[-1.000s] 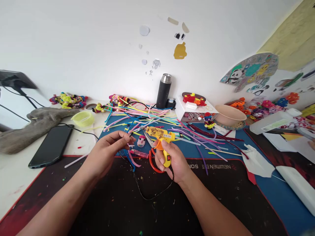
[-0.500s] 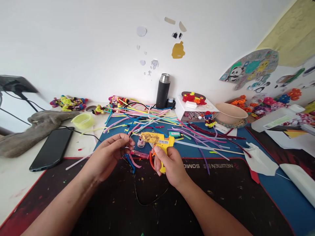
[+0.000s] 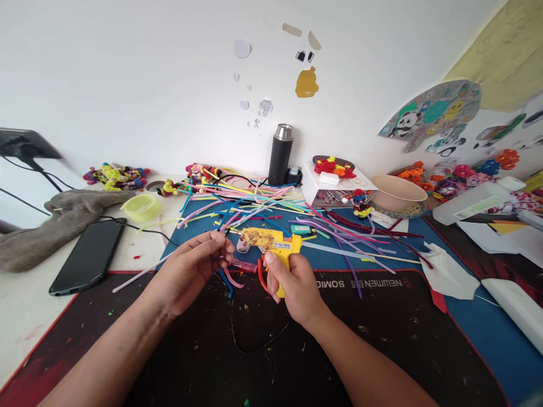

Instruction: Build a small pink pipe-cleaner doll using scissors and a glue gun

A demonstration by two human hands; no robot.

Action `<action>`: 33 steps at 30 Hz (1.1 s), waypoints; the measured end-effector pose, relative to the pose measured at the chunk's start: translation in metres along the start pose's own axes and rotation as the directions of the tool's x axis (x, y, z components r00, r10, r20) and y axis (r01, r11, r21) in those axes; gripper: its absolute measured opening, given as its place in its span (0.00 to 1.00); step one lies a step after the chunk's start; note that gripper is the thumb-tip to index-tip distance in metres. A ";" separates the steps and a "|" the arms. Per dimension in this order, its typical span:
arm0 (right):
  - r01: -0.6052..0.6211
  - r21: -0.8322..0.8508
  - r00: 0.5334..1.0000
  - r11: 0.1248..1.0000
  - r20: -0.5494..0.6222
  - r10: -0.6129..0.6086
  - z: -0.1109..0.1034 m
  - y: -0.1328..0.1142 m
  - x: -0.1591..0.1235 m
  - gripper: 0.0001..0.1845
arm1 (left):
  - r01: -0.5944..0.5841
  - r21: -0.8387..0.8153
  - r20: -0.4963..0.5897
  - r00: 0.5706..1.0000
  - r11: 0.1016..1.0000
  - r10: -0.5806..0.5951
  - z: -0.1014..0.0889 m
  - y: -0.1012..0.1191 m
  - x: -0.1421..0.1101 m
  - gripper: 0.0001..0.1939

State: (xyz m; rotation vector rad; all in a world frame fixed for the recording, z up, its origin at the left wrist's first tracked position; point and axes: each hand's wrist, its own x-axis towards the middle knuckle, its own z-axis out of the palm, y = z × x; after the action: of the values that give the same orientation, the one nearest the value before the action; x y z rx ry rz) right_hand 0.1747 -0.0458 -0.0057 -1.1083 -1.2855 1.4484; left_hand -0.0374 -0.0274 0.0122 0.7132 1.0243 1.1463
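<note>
My right hand (image 3: 297, 288) is wrapped round the grip of a yellow hot glue gun (image 3: 292, 244), its body stained brown near the front. A long translucent glue stick (image 3: 335, 251) sticks out of its back end. The nozzle points left, at the fingertips of my left hand (image 3: 203, 257). Those fingers are pinched together on a small black piece (image 3: 228, 231), mostly hidden by them and right by the nozzle tip. Behind and below the gun lie a small patterned round piece (image 3: 243, 245), a pink transparent tool (image 3: 245, 265) and a red-orange loop (image 3: 262, 277).
Many coloured pipe cleaners (image 3: 254, 195) lie across the blue mat. A black thermos (image 3: 280, 155) stands by the wall, beside a white box (image 3: 335, 183) and a beige bowl (image 3: 399, 192). On the left are a phone (image 3: 89, 257) and a driftwood piece (image 3: 63, 220). A black cord (image 3: 254, 351) loops in front.
The small black piece now shows above my left fingertips at the nozzle. My left hand has shifted very slightly; the glue gun stays almost in place. The view tilts a little.
</note>
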 end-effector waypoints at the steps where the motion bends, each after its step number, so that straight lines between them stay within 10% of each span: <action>1: 0.001 0.000 1.000 1.000 -0.003 -0.001 0.000 0.000 0.000 0.40 | -0.001 -0.008 -0.001 1.000 1.000 0.001 0.000 0.000 0.000 0.20; 33: 0.037 -0.083 0.998 0.996 -0.052 -0.042 0.001 -0.001 -0.003 0.36 | -0.005 0.016 0.034 0.999 1.000 0.004 0.000 0.000 -0.001 0.20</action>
State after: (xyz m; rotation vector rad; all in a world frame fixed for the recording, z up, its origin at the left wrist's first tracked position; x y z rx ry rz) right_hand 0.1741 -0.0494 -0.0039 -1.1621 -1.3316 1.3381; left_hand -0.0374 -0.0283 0.0127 0.7452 1.0047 1.1276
